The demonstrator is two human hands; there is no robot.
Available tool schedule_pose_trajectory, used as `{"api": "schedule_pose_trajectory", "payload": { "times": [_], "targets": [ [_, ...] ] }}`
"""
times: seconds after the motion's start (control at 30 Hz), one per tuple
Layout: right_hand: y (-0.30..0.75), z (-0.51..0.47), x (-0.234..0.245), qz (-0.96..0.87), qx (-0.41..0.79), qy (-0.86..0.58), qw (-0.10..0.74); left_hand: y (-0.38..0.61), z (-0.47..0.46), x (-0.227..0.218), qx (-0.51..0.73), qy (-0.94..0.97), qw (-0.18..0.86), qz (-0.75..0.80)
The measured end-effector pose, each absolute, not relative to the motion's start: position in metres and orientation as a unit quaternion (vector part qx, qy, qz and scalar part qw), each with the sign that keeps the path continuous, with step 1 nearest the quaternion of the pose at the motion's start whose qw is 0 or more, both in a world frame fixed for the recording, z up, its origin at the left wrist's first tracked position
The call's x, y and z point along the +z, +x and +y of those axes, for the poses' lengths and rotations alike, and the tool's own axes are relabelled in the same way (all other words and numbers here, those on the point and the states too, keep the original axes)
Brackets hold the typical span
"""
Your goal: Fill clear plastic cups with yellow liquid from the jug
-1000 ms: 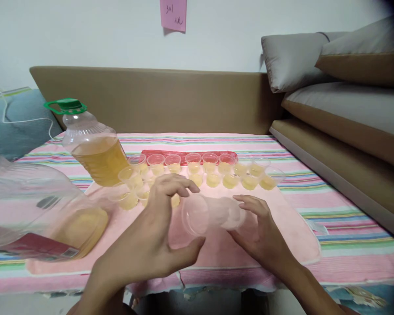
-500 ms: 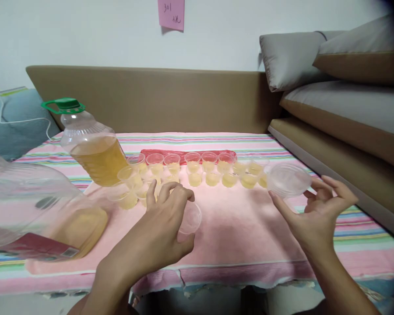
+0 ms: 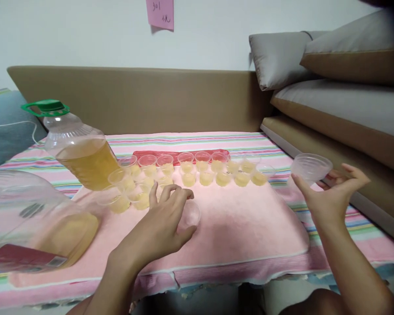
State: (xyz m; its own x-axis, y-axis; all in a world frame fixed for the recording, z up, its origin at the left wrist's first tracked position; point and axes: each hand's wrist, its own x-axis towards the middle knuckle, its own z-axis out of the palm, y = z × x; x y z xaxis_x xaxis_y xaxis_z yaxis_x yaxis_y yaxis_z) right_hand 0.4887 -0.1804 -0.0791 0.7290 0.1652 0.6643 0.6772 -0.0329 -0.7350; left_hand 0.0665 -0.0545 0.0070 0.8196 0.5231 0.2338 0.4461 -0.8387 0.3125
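My right hand (image 3: 331, 192) is raised at the right and grips a clear plastic cup (image 3: 310, 168) between thumb and fingers, its rim tilted toward me. Low over the pink cloth, my left hand (image 3: 166, 223) curls its thumb and fingers around another clear cup (image 3: 192, 214), which looks empty and is partly hidden by the hand. Beyond both hands stand rows of clear cups holding a little pale yellow liquid, such as this small cup (image 3: 223, 178). Some cups at the left are partly covered by my left hand.
A large jug with a green cap (image 3: 85, 162), part full of yellow liquid, stands at the left. A nearer clear jug (image 3: 62, 236) holds less. A red plastic bag (image 3: 177, 156) lies behind the cups. Stacked cushions (image 3: 341, 105) border the right side.
My right hand has moved right and slightly up with its cup, away from the rows. My left hand stays around its cup. The view has shifted a little to the right.
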Motion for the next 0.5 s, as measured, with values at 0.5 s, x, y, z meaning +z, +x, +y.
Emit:
{"api": "schedule_pose_trajectory", "payload": {
  "times": [0.5],
  "targets": [
    [0.530,-0.169,-0.112,-0.141,-0.082,-0.780,0.604,0.067,-0.052,0.009,0.134,0.948,0.114,0.265]
  ]
}}
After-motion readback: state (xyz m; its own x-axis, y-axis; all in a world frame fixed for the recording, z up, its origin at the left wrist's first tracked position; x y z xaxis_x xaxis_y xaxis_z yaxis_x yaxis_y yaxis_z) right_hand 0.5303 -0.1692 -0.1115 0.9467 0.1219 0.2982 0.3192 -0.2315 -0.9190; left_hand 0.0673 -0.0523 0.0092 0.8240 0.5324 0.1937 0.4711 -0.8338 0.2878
